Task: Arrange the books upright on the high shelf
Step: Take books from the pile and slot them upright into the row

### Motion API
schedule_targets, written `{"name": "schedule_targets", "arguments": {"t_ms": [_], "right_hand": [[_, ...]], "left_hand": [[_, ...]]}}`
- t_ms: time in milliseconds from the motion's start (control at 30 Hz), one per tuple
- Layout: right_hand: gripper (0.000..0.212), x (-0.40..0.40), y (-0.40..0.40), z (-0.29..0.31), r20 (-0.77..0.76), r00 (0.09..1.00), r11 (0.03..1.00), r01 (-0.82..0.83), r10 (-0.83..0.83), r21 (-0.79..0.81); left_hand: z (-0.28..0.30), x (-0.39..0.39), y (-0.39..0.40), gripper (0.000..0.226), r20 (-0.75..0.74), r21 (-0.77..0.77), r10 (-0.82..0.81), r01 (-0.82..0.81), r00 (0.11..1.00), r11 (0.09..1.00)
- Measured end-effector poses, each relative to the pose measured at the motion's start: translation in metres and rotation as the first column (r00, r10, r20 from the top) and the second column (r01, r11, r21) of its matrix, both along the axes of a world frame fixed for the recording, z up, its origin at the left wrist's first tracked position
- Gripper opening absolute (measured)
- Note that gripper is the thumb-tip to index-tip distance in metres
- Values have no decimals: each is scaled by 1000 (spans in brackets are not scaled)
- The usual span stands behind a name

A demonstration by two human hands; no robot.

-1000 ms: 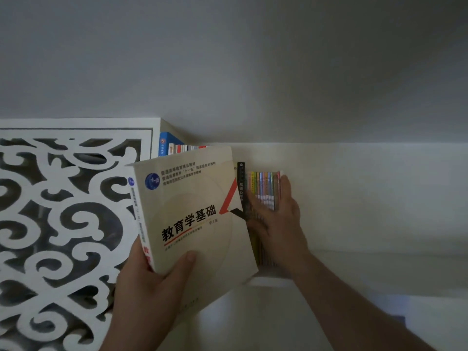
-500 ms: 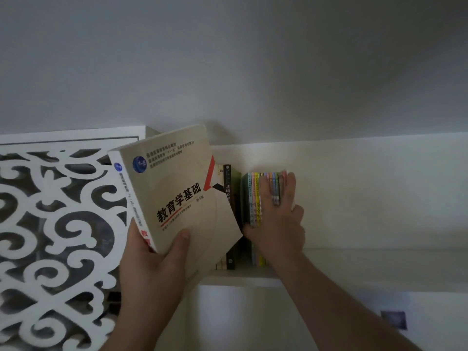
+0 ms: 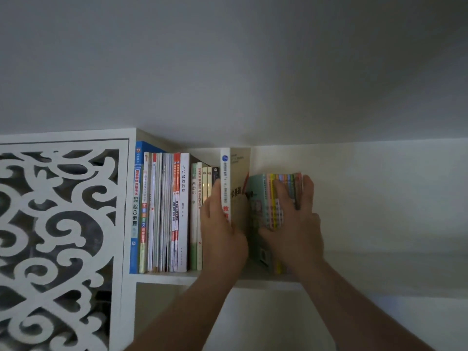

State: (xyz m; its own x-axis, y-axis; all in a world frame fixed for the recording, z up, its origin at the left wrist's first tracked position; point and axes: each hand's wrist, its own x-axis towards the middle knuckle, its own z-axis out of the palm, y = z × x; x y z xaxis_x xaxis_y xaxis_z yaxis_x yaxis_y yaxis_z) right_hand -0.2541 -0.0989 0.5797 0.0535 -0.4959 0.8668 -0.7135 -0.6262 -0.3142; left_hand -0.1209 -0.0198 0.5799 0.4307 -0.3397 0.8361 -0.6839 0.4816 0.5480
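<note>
A thick beige textbook [image 3: 226,183] with a white spine stands upright on the high white shelf [image 3: 172,277], between a row of upright books [image 3: 167,211] on its left and a stack of thin colourful books [image 3: 286,196] on its right. My left hand [image 3: 220,236] grips the textbook's spine low down, fingers behind it. My right hand [image 3: 293,224] lies flat with spread fingers against the spines of the colourful books, holding them a little to the right. The lower parts of these books are hidden by my hands.
A white carved lattice panel [image 3: 58,236] closes the shelf's left side. The ceiling sits close above the book tops. To the right of the colourful books the shelf board [image 3: 379,269] and white back wall continue.
My left hand has swung the textbook from a tilted, cover-facing hold into the gap, so it now stands spine-out on the shelf. My right hand stayed on the colourful books.
</note>
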Motion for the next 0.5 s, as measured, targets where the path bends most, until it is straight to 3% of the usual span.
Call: {"name": "schedule_targets", "arguments": {"t_ms": [100, 267, 333, 500], "right_hand": [[110, 9, 5, 1, -7, 1000, 1000, -20, 20, -7], [105, 30, 8, 3, -32, 998, 999, -45, 45, 5], [104, 43, 8, 4, -45, 998, 999, -38, 39, 6], [96, 69, 10, 4, -41, 999, 1000, -10, 10, 12]], "left_hand": [[-15, -4, -21, 106, 159, 87, 192, -207, 968, 974], [-41, 40, -22, 79, 465, -84, 501, -528, 730, 845], [-46, 56, -20, 75, 512, -115, 562, -596, 650, 795], [-43, 64, -18, 81, 546, -76, 565, -635, 619, 769]]}}
